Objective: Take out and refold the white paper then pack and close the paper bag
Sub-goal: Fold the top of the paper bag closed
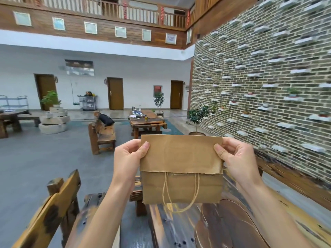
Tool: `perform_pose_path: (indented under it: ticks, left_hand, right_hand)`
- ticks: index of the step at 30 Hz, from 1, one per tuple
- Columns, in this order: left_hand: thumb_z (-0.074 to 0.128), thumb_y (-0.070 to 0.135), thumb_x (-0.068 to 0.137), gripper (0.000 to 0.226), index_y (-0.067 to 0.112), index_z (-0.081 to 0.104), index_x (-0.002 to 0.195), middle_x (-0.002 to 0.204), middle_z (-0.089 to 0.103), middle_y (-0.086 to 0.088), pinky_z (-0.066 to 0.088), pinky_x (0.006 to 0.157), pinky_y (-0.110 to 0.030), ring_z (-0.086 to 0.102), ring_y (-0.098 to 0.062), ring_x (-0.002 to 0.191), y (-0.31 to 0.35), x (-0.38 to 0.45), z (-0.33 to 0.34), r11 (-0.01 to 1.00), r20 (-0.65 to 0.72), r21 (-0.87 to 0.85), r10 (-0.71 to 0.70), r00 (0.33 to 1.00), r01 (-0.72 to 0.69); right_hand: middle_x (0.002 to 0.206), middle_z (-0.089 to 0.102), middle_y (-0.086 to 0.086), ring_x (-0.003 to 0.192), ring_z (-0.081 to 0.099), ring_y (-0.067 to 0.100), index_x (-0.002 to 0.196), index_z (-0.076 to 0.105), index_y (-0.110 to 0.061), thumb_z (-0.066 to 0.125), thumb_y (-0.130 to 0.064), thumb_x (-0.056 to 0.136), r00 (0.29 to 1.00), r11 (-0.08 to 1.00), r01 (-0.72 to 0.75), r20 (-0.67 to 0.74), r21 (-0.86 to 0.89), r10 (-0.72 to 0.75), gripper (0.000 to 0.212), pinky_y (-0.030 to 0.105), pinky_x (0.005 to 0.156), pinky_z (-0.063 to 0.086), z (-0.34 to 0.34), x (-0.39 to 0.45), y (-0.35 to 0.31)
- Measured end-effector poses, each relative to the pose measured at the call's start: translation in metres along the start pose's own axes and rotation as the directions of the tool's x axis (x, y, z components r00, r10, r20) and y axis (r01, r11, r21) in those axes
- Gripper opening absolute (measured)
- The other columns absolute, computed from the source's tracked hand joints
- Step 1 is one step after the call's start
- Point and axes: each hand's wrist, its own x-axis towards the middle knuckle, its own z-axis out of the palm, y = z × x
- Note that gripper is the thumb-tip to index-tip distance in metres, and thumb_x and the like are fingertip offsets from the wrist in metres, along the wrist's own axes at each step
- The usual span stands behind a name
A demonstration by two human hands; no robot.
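The paper bag (181, 169) was folded over at the top, so its mouth and whatever lay inside were hidden; the white paper could not be seen. Behind the bag, the fingers of the left hand (129, 158) and right hand (236, 158) were covered, only thumbs showing in front. The flap hid where the string handles (179, 194) joined the bag. The dark wooden table (179, 228) below was blurred, perhaps from motion, and cut off by the bottom edge.

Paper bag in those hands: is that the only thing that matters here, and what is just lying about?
In use:
paper bag, top folded over
left hand and right hand, pinching its upper corners

Just around:
wooden table
wooden bench
potted tree
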Motion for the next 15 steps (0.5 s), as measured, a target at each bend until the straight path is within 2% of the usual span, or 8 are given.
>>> perform_pose_path:
  ticks: [5, 9, 12, 15]
  left_hand:
    - [0.066, 0.011, 0.089, 0.012, 0.014, 0.077, 0.085, 0.078, 0.077, 0.001, 0.055, 0.069, -0.025, 0.068, -0.01, 0.075, -0.027, 0.042, -0.017, 1.0, 0.017, 0.023, -0.018, 1.0, 0.017]
    - [0.065, 0.011, 0.089, 0.011, 0.01, 0.077, 0.09, 0.082, 0.077, -0.002, 0.056, 0.067, -0.021, 0.068, -0.009, 0.075, -0.055, 0.081, -0.025, 0.999, 0.036, 0.048, -0.026, 0.999, 0.024]
    - [0.065, 0.011, 0.089, 0.011, 0.009, 0.077, 0.088, 0.082, 0.077, -0.005, 0.056, 0.067, -0.022, 0.068, -0.01, 0.074, -0.08, 0.114, -0.028, 0.998, 0.038, 0.047, -0.051, 0.998, 0.05]
    - [0.065, 0.01, 0.089, 0.011, 0.009, 0.077, 0.089, 0.084, 0.077, -0.007, 0.057, 0.066, -0.022, 0.068, -0.011, 0.073, -0.106, 0.152, -0.028, 0.997, 0.049, 0.043, -0.068, 0.997, 0.065]
  right_hand:
    - [0.082, 0.078, -0.002, 0.078, 0.072, 0.014, 0.086, 0.074, -0.019, 0.062, 0.004, 0.091, 1.0, 1.0, -0.018, 0.005, -0.024, 0.018, 0.026, 0.033, 0.076, 0.06, 0.033, 0.025, 0.029]
    - [0.08, 0.079, -0.008, 0.079, 0.074, 0.009, 0.087, 0.074, -0.024, 0.063, 0.003, 0.09, 0.999, 0.999, -0.031, 0.008, -0.035, 0.031, 0.029, 0.027, 0.073, 0.063, 0.056, 0.05, 0.057]
    - [0.084, 0.08, -0.005, 0.082, 0.075, 0.012, 0.089, 0.075, -0.022, 0.063, 0.002, 0.09, 0.999, 0.998, -0.045, 0.003, -0.036, 0.045, 0.027, 0.03, 0.074, 0.061, 0.072, 0.074, 0.082]
    - [0.083, 0.08, -0.007, 0.081, 0.075, 0.012, 0.088, 0.075, -0.023, 0.063, 0.003, 0.09, 0.999, 0.998, -0.044, -0.002, -0.035, 0.044, 0.028, 0.028, 0.073, 0.062, 0.09, 0.105, 0.109]
